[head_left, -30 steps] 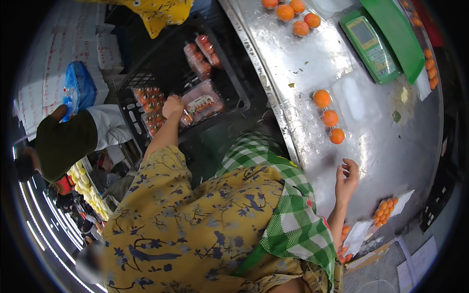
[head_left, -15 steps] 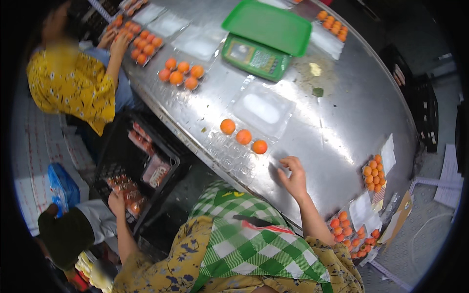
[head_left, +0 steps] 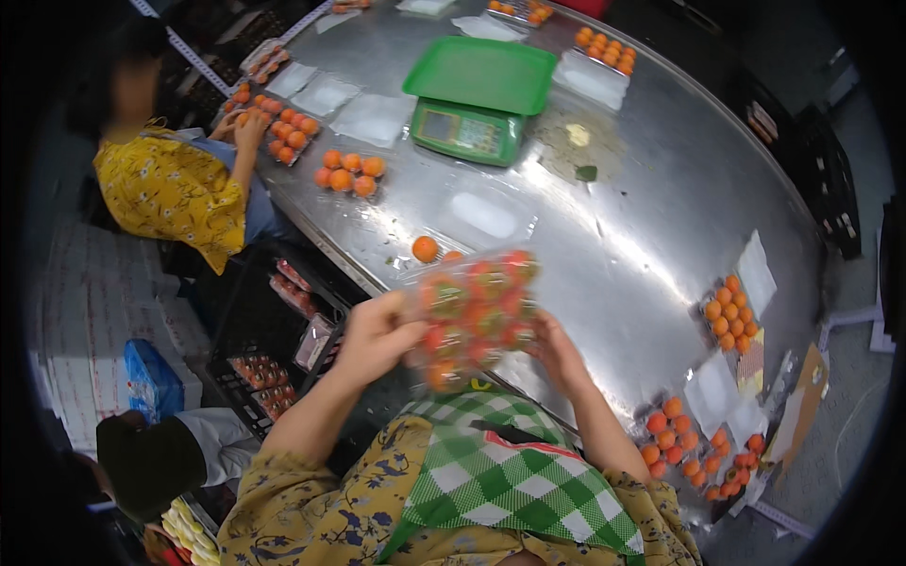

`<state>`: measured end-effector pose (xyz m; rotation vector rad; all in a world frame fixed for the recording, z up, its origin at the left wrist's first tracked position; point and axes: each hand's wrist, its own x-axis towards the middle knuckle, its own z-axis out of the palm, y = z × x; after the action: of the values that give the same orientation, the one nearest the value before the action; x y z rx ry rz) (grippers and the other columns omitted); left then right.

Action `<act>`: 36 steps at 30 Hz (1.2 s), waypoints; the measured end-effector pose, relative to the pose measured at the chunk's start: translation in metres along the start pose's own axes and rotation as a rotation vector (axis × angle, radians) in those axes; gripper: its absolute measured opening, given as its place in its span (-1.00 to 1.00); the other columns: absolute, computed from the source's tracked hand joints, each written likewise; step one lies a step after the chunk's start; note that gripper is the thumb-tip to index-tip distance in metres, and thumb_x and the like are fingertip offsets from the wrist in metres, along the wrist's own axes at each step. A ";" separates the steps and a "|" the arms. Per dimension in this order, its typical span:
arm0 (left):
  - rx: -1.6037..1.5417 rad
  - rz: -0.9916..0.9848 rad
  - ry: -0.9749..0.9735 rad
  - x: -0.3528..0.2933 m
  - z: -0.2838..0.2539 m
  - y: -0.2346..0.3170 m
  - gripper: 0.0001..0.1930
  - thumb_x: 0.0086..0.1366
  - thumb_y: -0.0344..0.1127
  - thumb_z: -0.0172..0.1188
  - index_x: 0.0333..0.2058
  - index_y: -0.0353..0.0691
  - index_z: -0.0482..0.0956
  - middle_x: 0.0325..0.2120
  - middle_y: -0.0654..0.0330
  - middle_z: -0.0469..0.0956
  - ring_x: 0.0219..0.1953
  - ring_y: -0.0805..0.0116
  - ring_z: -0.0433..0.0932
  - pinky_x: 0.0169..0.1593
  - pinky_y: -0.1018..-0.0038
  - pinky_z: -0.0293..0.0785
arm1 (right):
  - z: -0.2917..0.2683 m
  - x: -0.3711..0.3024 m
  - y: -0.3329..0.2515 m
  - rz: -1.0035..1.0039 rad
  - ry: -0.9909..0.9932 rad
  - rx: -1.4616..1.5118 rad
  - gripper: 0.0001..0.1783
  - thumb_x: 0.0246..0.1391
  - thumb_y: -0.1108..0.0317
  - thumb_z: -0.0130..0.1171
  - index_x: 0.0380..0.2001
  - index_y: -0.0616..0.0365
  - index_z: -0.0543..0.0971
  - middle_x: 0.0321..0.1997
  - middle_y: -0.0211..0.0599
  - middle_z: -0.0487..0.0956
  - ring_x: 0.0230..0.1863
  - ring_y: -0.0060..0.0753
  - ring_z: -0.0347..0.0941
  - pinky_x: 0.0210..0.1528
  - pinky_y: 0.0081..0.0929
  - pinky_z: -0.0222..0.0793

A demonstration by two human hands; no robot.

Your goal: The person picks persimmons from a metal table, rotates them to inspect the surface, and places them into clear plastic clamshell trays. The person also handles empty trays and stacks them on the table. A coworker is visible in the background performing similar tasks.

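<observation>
In front of my body I hold up a clear plastic pack of red-orange fruit with green leafy tops (head_left: 479, 307), tilted and blurred by motion. My left hand (head_left: 376, 344) grips its left edge, thumb on the near side. My right hand (head_left: 559, 357) is at its right edge, some fingertips hidden behind it. Behind the pack on the metal table, an orange fruit (head_left: 425, 248) shows in a clear tray, and a second one is partly covered. A clear lid with a white pad (head_left: 486, 215) lies just beyond.
A green scale (head_left: 464, 132) stands farther back. Filled fruit trays (head_left: 350, 174) and white pads (head_left: 370, 120) lie about it. At left sits a person in yellow (head_left: 175, 193); a black crate (head_left: 247, 325) with packs is below the table edge. More fruit packs (head_left: 729, 316) lie at right.
My left hand has come up from the black crate with a fruit pack. My right hand has moved from above the table to the pack's right edge. The view has shifted slightly.
</observation>
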<state>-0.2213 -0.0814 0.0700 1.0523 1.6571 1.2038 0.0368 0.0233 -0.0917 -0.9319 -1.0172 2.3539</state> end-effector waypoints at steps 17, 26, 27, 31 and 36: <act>-0.186 -0.415 -0.231 0.124 0.218 -0.167 -0.64 0.32 -0.33 0.09 0.06 -0.34 0.45 -0.35 0.24 0.55 -0.37 0.57 0.45 -0.28 0.62 0.38 | -0.143 -0.081 0.004 -0.052 0.739 -0.271 -0.44 0.14 0.25 0.19 0.13 0.34 0.36 -0.22 -0.35 0.53 -0.39 -0.63 0.37 -0.39 -0.71 0.23; -0.091 -0.402 -0.329 0.114 0.216 -0.156 -0.50 0.32 -0.29 0.09 0.21 -0.29 0.31 -0.20 0.28 0.49 -0.22 0.55 0.44 -0.19 0.58 0.37 | -0.160 -0.074 -0.006 0.037 0.789 -0.046 -0.57 0.18 0.08 0.10 -0.07 0.21 0.49 -0.30 -0.46 0.51 -0.36 -0.66 0.36 -0.42 -0.69 0.22; -0.068 -0.422 -0.345 0.121 0.217 -0.162 -0.49 0.32 -0.29 0.09 0.21 -0.29 0.31 -0.21 0.29 0.48 -0.22 0.56 0.44 -0.19 0.59 0.36 | -0.163 -0.073 -0.005 0.035 0.792 -0.049 -0.58 0.18 0.10 0.10 -0.07 0.21 0.49 -0.32 -0.46 0.51 -0.37 -0.66 0.36 -0.42 -0.68 0.23; -0.146 -0.504 -0.333 0.119 0.215 -0.152 -0.49 0.32 -0.29 0.10 0.21 -0.29 0.31 -0.24 0.29 0.48 -0.22 0.55 0.44 -0.19 0.55 0.38 | -0.170 -0.075 -0.005 0.011 0.763 -0.156 -0.69 0.18 0.27 0.08 -0.08 0.21 0.49 -0.39 -0.46 0.50 -0.44 -0.66 0.36 -0.45 -0.67 0.25; -0.129 -0.565 -0.335 0.091 0.207 -0.159 -0.52 0.29 -0.28 0.12 0.16 -0.27 0.37 -0.21 0.25 0.50 -0.19 0.46 0.47 -0.15 0.46 0.41 | -0.167 -0.085 0.002 0.015 0.740 -0.232 -0.74 0.15 0.49 0.02 -0.08 0.25 0.48 -0.45 -0.47 0.50 -0.50 -0.68 0.36 -0.48 -0.71 0.26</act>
<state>-0.0822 0.0319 -0.1403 0.6007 1.4520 0.7058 0.2150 0.0516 -0.1432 -1.7185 -0.9584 1.6680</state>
